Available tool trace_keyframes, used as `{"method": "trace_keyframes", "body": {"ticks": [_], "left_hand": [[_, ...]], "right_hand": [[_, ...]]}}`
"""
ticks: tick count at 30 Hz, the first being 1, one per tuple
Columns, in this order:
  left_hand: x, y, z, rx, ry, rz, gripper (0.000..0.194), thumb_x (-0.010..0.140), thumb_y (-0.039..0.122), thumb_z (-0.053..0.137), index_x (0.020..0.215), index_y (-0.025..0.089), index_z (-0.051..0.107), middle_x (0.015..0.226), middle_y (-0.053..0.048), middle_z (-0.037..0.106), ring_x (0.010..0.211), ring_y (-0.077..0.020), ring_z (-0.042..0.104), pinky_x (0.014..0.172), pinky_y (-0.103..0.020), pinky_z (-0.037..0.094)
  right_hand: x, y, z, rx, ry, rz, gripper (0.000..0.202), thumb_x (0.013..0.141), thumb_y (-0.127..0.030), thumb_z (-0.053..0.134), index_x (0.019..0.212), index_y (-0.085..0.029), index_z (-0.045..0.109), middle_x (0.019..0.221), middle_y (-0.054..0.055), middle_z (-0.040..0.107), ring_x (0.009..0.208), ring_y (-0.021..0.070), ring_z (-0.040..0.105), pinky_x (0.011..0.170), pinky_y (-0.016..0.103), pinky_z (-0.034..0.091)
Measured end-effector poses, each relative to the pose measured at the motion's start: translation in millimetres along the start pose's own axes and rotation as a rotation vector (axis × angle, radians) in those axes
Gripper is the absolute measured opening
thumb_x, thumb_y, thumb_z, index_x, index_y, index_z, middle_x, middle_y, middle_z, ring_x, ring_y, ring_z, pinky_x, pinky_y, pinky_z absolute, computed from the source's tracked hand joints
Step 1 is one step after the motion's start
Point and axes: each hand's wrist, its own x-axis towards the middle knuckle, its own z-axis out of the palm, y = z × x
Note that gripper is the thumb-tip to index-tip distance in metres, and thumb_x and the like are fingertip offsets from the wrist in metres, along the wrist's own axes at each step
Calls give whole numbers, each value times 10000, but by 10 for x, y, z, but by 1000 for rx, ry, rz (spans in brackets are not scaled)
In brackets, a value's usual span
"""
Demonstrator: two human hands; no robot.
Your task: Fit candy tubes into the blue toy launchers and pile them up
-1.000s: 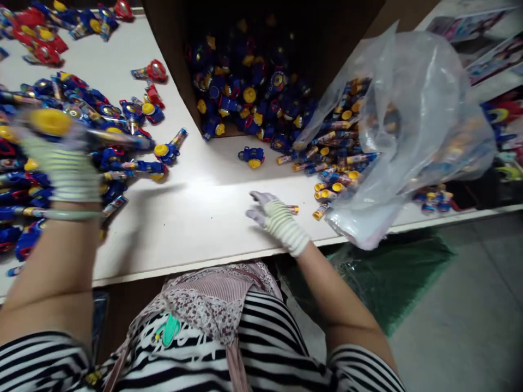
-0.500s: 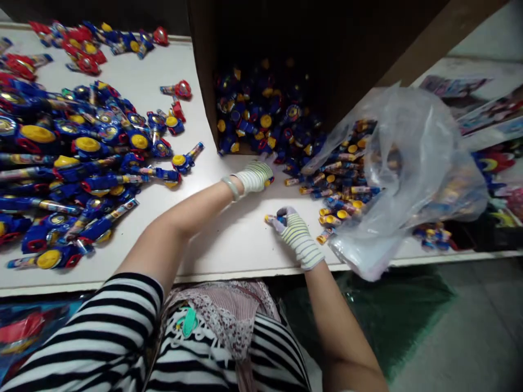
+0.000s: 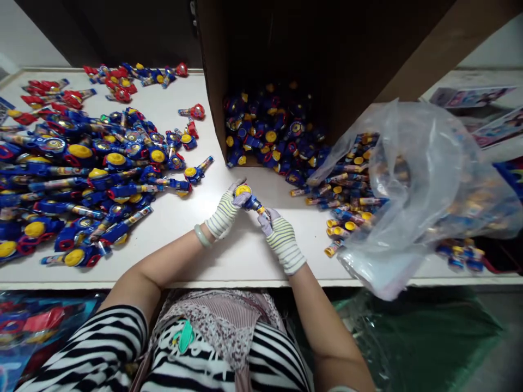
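Both my hands wear striped gloves and meet above the white table. My left hand (image 3: pixel 229 209) is closed on a blue toy piece (image 3: pixel 244 194) with a round yellow disc. Pinched in my right hand (image 3: pixel 281 237) is a short printed tube (image 3: pixel 263 212), its end meeting the blue piece in one line. Whether the two are fully joined I cannot tell. To the right lie several loose tubes with yellow ends (image 3: pixel 337 231), partly inside a clear plastic bag (image 3: pixel 412 158).
A large cardboard box (image 3: pixel 214 87) lies open towards me, with many blue toy pieces (image 3: pixel 269 136) in it, some spilling out. On the left of the table (image 3: pixel 196 267) is a wide pile of blue toys with tubes (image 3: pixel 98 179). Red toys (image 3: pixel 120 87) lie behind it.
My left hand has come back from the box front with a blue toy piece. My right hand has moved left, bringing the tube against it. The camera view has shifted.
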Motion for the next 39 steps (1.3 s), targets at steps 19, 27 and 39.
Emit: {"method": "trace_keyframes", "body": {"ticks": [19, 27, 39], "left_hand": [[-341, 36, -206, 201, -37, 79, 478, 843, 440, 712, 1233, 178, 622, 936, -45, 633, 758, -134, 583, 697, -251, 529], [-373, 54, -424, 243, -54, 82, 547, 761, 431, 767, 1226, 172, 638, 988, -60, 662, 806, -154, 620, 733, -272, 554], [209, 789, -1558, 557, 489, 432, 398, 817, 377, 733, 1122, 168, 585, 1034, -17, 644, 936, -174, 587, 936, -392, 546]], "right_hand": [[-304, -189, 235, 603, -249, 257, 450, 807, -672, 623, 883, -233, 561, 673, -27, 484, 540, 113, 371, 508, 225, 318], [-250, -237, 396, 721, -359, 282, 480, 864, -718, 509, 895, -241, 554, 571, -63, 410, 474, 118, 362, 486, 238, 314], [315, -137, 132, 363, -247, 54, 450, 910, -532, 570, 1191, -189, 648, 968, 107, 671, 883, 227, 627, 801, 376, 534]]}}
